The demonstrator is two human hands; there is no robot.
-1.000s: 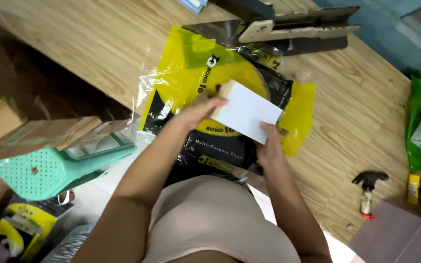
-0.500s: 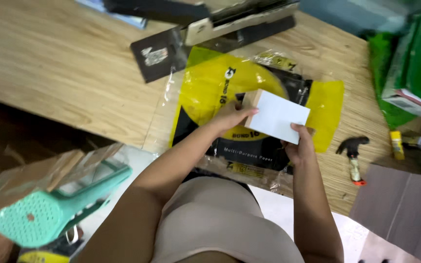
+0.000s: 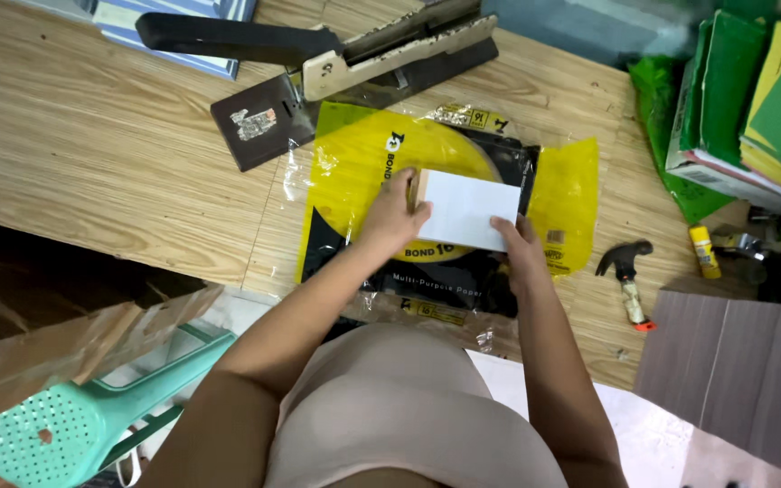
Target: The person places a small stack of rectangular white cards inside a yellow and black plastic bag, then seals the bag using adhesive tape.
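White paper stack (image 3: 467, 210) | left hand (image 3: 393, 217) clasps its left end | right hand (image 3: 519, 242) apparently pinches lower-right corner | over yellow packet (image 3: 381, 163)

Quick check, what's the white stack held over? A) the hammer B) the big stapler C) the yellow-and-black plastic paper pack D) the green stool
C: both the left hand and right hand hold the white stack above the yellow-and-black plastic paper pack, apart from the big stapler and hammer.

White paper stack (image 3: 467, 210) now level, lowered flat over yellow pkg (image 3: 381, 163).
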